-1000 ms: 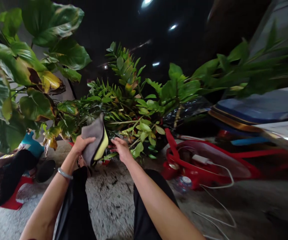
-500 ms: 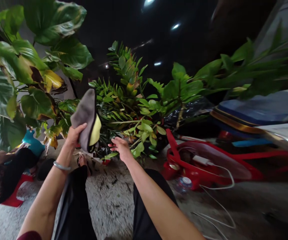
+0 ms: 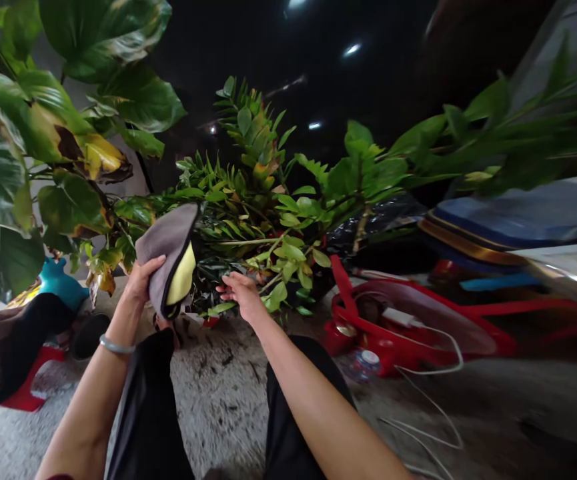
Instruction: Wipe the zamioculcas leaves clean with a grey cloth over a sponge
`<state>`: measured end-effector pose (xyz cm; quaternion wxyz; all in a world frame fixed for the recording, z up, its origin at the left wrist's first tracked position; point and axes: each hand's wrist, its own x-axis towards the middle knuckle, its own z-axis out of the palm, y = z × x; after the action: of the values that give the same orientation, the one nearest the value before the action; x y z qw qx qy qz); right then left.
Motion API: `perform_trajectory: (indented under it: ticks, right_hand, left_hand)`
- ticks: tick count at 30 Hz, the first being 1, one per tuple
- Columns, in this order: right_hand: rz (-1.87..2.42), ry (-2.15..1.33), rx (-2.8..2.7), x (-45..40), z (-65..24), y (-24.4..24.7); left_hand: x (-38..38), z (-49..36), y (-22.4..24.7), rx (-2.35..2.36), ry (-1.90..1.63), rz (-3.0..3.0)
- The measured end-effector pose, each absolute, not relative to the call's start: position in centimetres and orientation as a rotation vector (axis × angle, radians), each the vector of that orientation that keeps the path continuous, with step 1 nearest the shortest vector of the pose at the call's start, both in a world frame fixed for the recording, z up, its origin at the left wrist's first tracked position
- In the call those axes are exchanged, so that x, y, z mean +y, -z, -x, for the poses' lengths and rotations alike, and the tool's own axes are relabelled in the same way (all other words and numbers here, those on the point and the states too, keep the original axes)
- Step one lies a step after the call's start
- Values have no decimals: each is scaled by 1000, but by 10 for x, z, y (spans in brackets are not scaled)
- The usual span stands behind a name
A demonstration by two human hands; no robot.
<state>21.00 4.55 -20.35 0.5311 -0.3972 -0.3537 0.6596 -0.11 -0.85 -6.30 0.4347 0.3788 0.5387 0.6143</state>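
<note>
Landmark: the leafy clump (image 3: 291, 220). Left hand (image 3: 141, 283), at its lower left, is clamped on a folded grey-and-yellow cloth (image 3: 168, 240); thumb on the grey face, the other fingers hidden behind. Gripping at one side probably keeps the layers together and leaves most of the cloth free. Cloth is in the air, just left of the clump's lower front, tilted, pointed corner up.

Right hand (image 3: 245, 297) is at the clump's front, fingers loosely curled and partly apart – cannot tell whether the tips touch a leaf or pinch anything small. The dark-trousered knees (image 3: 155, 400) are set wide in front of the clump, presumably to give both arms room between them.

Materials: cloth looks soft and napped, thick, with a dark bound edge; the yellow shows where the fold opens. Bangle (image 3: 117, 345) on the left wrist – smooth, pale, rounded. Clump leaves small, oval, glossy; the broad-leaved plant (image 3: 75, 200) left of it has large leaves, some yellowed and browned. Right of the clump: an oblong red bag (image 3: 388, 353), apparently flexible, with a thin white cable (image 3: 461, 360) trailing out. Floor (image 3: 218, 400) in front of the clump: grey, rough, littered with dark scraps.
</note>
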Motion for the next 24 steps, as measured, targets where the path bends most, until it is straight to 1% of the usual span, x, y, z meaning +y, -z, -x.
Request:
perform_trajectory:
  ticks: [2,3,7,10,12,16,18,21,24]
  right_hand:
    - [962,-1542,-872,46,-209,204]
    - [973,-1525,-886,46,-209,204]
    - [1009,-1482,-904,46,-213,206]
    - [999,-1490,-918,44,-216,206]
    - [973,-1500,-923,43,-216,205]
    - [980,-1502,-900,43,-211,202]
    - [1002,-1494,-896,43,-209,201]
    - [1012,-1472,-883,42,-207,200]
    - [991,-1454,-887,41,-210,200]
  left_hand:
    - [0,-5,75,1415,-1570,-893]
    - [-3,-7,85,1465,-1516,-892]
    - [-47,-6,127,1493,-1022,-972]
    - [-79,7,130,1428,-820,-1063]
    - [-82,19,115,1420,-881,-1087]
    - [-50,32,73,1422,-1417,-957]
    - [-30,31,67,1435,-1611,-884]
    - [-21,23,92,1520,-1639,-823]
    - [-48,15,141,1671,-1387,-737]
